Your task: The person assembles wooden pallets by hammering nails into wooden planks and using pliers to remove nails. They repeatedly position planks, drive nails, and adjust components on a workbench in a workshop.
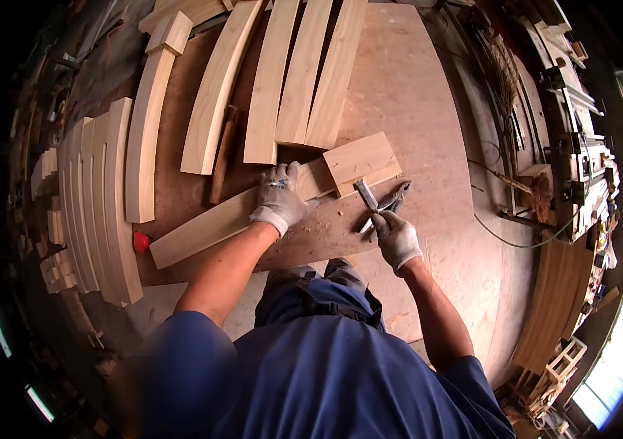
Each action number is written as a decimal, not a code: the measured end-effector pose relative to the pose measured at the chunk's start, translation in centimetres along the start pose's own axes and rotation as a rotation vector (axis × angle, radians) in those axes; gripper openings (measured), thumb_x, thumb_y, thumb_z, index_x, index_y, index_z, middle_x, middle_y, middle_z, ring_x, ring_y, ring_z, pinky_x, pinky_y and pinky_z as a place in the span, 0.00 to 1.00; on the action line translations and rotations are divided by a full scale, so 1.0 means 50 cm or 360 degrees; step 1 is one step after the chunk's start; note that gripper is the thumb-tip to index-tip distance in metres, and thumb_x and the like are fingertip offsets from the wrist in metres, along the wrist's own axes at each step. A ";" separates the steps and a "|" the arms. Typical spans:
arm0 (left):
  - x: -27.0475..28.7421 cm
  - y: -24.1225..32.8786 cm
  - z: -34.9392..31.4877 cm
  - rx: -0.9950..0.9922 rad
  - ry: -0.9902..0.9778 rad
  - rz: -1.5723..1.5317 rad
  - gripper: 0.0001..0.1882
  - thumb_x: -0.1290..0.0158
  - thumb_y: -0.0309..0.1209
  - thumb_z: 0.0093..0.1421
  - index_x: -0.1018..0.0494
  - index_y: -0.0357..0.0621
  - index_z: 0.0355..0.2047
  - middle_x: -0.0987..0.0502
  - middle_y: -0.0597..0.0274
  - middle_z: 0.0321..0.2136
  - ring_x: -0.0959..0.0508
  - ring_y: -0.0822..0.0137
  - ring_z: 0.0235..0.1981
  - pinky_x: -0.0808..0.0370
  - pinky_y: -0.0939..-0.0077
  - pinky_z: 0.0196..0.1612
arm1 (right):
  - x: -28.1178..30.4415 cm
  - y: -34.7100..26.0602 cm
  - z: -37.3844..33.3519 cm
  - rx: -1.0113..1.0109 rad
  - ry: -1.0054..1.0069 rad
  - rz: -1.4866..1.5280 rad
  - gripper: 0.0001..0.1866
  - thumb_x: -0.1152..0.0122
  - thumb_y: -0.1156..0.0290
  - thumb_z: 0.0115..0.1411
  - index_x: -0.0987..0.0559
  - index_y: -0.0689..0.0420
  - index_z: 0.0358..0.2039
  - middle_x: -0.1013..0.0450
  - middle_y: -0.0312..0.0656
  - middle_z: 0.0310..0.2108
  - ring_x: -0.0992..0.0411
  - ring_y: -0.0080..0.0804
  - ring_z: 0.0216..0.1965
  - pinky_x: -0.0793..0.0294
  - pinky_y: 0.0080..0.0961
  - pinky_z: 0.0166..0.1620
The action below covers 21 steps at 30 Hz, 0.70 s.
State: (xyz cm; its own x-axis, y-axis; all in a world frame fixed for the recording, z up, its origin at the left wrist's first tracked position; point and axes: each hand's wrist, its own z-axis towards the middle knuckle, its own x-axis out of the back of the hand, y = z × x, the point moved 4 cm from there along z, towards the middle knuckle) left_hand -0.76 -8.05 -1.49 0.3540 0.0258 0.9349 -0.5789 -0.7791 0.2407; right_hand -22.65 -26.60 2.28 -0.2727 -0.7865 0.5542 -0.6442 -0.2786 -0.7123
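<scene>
My left hand (pixel 281 199), in a pale work glove, presses on a light wooden board (pixel 209 228) lying slantwise on the table, its fingers curled over the far edge. At the board's right end sits a wider wooden block (pixel 363 161), set crosswise. My right hand (pixel 397 238), also gloved, is closed round what looks like a chisel; its flat metal blade (pixel 365 194) points at the near edge of that block. A pair of pliers (pixel 399 196) lies just beyond this hand, partly hidden by it. Wood shavings (pixel 315 238) are scattered between my hands.
Several long boards (pixel 293 80) lie across the far side of the brown work table (pixel 428 110). Others are lined up at the left (pixel 96 197), near a red object (pixel 141 242). A dark wooden handle (pixel 224 155) lies among them. A cable (pixel 523 245) curves at the right.
</scene>
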 end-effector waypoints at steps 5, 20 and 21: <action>0.005 0.001 0.012 -0.0005 -0.0026 -0.0055 0.53 0.26 0.59 0.50 0.33 0.42 0.67 0.25 0.48 0.59 0.27 0.49 0.64 0.34 0.50 0.69 | -0.005 -0.007 -0.015 -0.0087 -0.0011 0.0056 0.16 0.40 0.58 0.76 0.15 0.59 0.48 0.19 0.58 0.32 0.16 0.56 0.36 0.20 0.42 0.40; 0.009 0.001 0.004 0.0020 -0.0100 -0.0021 0.53 0.27 0.60 0.51 0.34 0.44 0.68 0.26 0.50 0.62 0.28 0.50 0.66 0.35 0.50 0.70 | -0.078 -0.010 -0.044 -0.0146 0.0179 0.0052 0.18 0.40 0.55 0.75 0.15 0.57 0.52 0.18 0.60 0.40 0.17 0.61 0.45 0.19 0.47 0.47; 0.009 0.003 0.005 0.0018 -0.0097 -0.0014 0.53 0.27 0.60 0.51 0.35 0.44 0.68 0.26 0.50 0.62 0.28 0.50 0.66 0.35 0.50 0.70 | -0.084 -0.004 -0.041 -0.0119 0.0189 0.0053 0.19 0.40 0.55 0.75 0.15 0.57 0.52 0.18 0.60 0.40 0.17 0.61 0.45 0.19 0.47 0.48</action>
State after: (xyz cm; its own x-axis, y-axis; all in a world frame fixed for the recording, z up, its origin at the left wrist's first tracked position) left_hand -0.49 -8.33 -1.11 0.4037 -0.0052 0.9149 -0.5673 -0.7860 0.2458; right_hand -22.84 -22.12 1.01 -0.3746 -0.7225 0.5811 -0.6835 -0.2083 -0.6996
